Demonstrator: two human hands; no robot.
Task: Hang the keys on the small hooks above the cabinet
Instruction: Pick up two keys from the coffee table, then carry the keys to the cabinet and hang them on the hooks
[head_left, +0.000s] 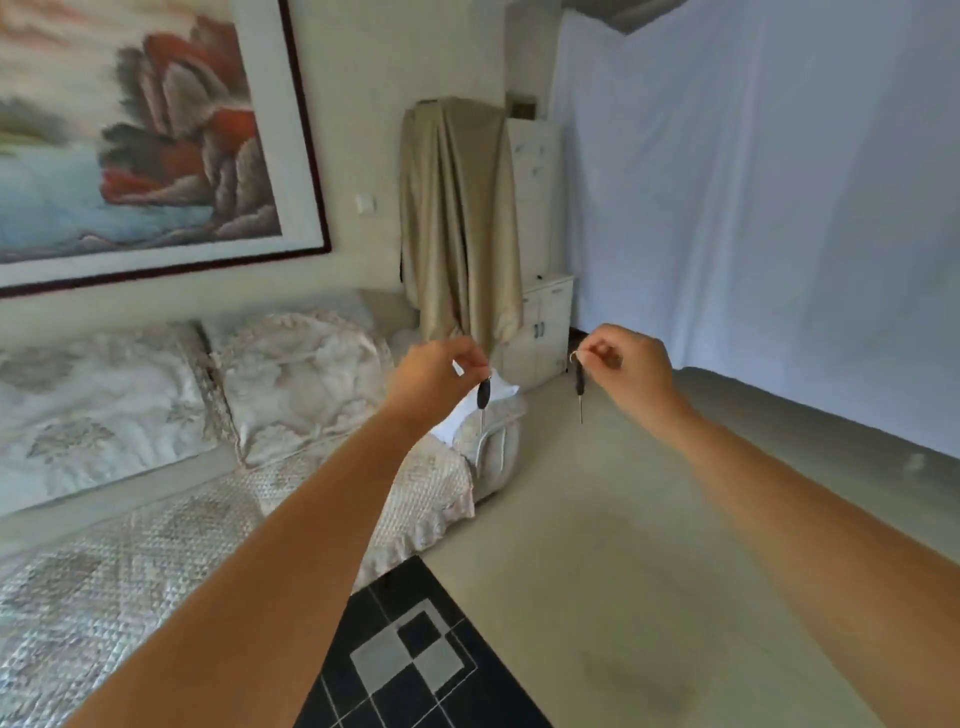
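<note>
The keys hang in the air before you, one from each hand: the left hand pinches the left key, the right hand pinches the right key by its ring. They look light and stiff; keep your hold at the ring, so its loop stays free for a hook.

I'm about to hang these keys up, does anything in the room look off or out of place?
Mostly tidy. A beige cloth is draped over something tall beside the white cabinet, hiding it. A dull dark smudge marks the floor. Each hand, left hand and right hand, dangles a key.
</note>
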